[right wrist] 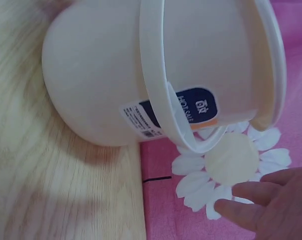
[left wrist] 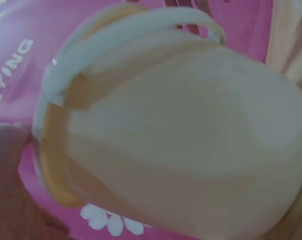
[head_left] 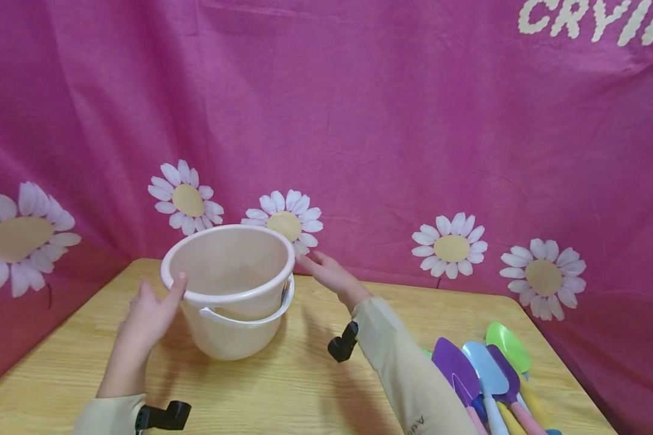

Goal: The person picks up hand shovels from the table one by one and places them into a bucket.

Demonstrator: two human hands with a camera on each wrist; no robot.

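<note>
A cream plastic bucket (head_left: 228,326) stands upright at the left of the wooden table, its mouth facing up. Its handle (head_left: 250,322) hangs down across the front; in the right wrist view a dark blue label (right wrist: 203,106) shows on the side. My left hand (head_left: 148,317) is at the bucket's left, thumb at the rim and fingers spread away from the thumb. In the left wrist view that thumb (left wrist: 10,137) meets the rim. To the right of the bucket, my right hand (head_left: 332,275) has its fingers extended beside the rim, holding nothing.
Several toy shovels lie in a pile at the table's front right, among them a purple shovel (head_left: 457,368), a light blue shovel (head_left: 485,368) and a green shovel (head_left: 508,345). Behind the wooden table (head_left: 315,386) hangs a pink cloth (head_left: 359,121) with daisies.
</note>
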